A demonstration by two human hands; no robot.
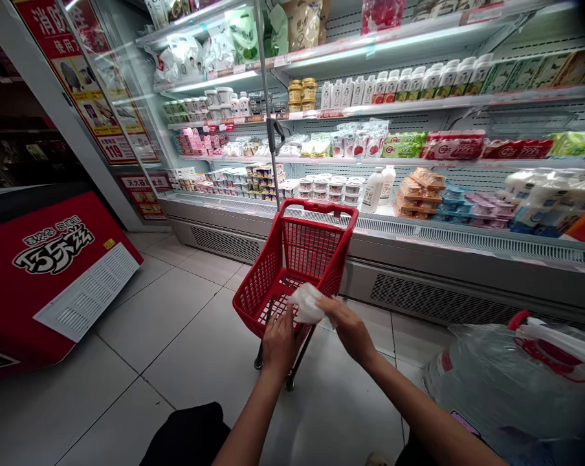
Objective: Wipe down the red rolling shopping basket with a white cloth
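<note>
A small red shopping cart (258, 301) with a plastic mesh basket stands on the tiled floor in front of me. Inside the basket, only its slotted bottom shows. My left hand (279, 340) is at the cart's near rim, its fingers hooked over the edge. In my right hand (348, 327), a crumpled white tissue (306, 303) is pinched between the fingers. The tissue hovers over the near right part of the basket, close to my left fingertips. Whether it touches the rim, I cannot tell.
Behind the cart runs an open refrigerated display case (419, 243) with dairy cups, bottles and packs. A red chest freezer (64, 278) stands left. Near right is a large clear plastic water jug (496, 382) with a red cap. A glass door edge (268, 77) rises behind the cart.
</note>
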